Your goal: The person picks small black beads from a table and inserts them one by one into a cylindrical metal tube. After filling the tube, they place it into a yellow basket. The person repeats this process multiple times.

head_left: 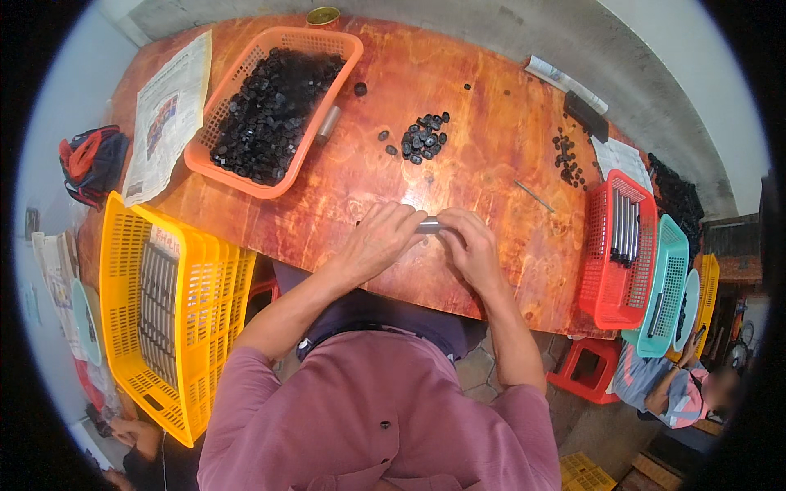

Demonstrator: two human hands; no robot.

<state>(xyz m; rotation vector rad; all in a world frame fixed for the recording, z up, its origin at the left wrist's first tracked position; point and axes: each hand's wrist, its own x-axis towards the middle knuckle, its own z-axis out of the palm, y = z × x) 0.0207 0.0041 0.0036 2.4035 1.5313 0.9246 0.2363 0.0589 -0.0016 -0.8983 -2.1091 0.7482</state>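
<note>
Near the table's front edge, a grey metal tube (428, 225) spans the gap between my two hands. My left hand (383, 237) is closed round its left part, fingers bent over the top. On the other end my right hand (468, 244) closes with thumb and fingers. Both ends of the tube are covered by the fingers. Ahead of my hands lies a loose pile of small black oval caps (426, 137). An orange basket (274, 193) full of similar black pieces stands at the far left, with a short metal piece (328, 123) beside it.
Yellow crates (192, 327) with stacked tubes (158, 303) stand at my left. At right are a red basket (602, 307) holding metal tubes (625, 227), a green basket (671, 245) and scattered dark pieces (566, 155). A thin stick (535, 196) and newspaper (168, 114) lie on the table. Another person sits at right.
</note>
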